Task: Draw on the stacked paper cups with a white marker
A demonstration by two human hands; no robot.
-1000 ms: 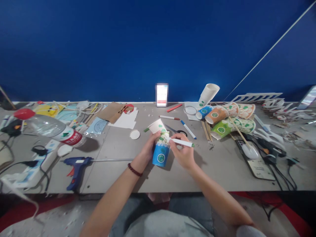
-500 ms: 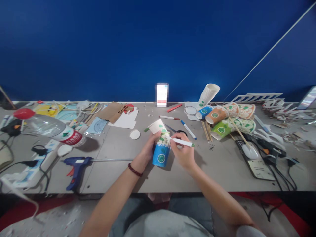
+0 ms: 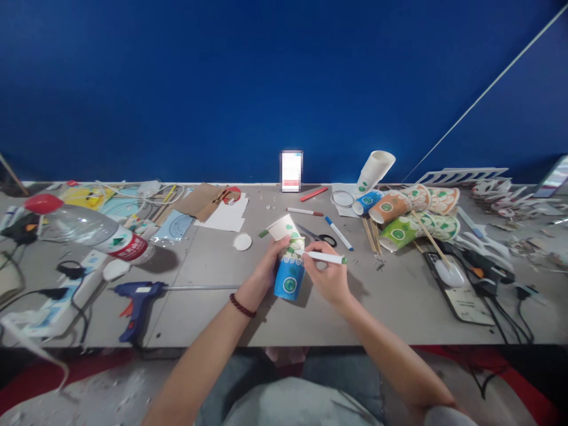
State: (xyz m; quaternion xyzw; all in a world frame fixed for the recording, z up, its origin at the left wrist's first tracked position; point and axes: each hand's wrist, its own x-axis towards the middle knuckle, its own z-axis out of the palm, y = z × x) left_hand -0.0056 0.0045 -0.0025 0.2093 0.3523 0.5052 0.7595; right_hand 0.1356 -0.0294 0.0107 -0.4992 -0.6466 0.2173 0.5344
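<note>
A blue paper cup (image 3: 289, 279) with a green-and-white patterned band stands upside down on the grey table (image 3: 208, 313). My left hand (image 3: 265, 273) is wrapped round its left side and steadies it. My right hand (image 3: 327, 278) pinches a white marker with a green end (image 3: 323, 257), whose tip touches the cup's upper band. Just behind the cup lies a white paper cup (image 3: 280, 228) on its side, and beyond that a pair of scissors (image 3: 320, 237).
A blue glue gun (image 3: 137, 296) lies to the left, near a water bottle (image 3: 89, 232) and a power strip (image 3: 66, 296). Several patterned cups (image 3: 412, 216), wooden sticks (image 3: 370, 234) and loose markers (image 3: 338, 232) lie at the right back. Cables and a white mouse (image 3: 449, 273) crowd the right.
My right hand and the marker have shifted slightly left along the cup's band. The left hand and cup stay as they were.
</note>
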